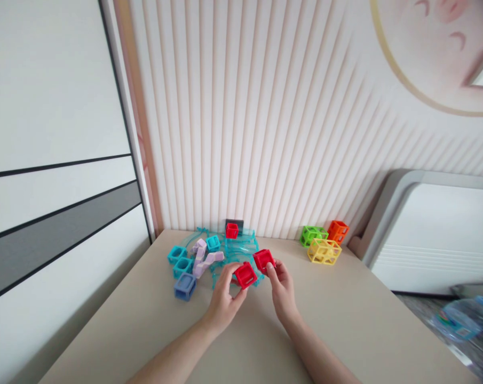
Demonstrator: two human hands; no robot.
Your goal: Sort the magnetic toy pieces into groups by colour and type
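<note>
My left hand (223,296) pinches a red open-frame cube (245,274) just above the beige table (345,320). Beside it, my right hand (281,288) grips a second red frame cube (263,259) with its fingertips. The two cubes are close together, almost touching. Behind them lie clear teal curved track pieces (237,246), and a third red cube (232,230) stands at the back by the wall.
Left of the hands lie teal cubes (178,254), lilac pieces (204,258) and a blue cube (184,287). Green (312,234), yellow (324,251) and orange (338,230) frame cubes stand at the back right. A white unit (437,234) and a plastic bottle (461,320) are on the right.
</note>
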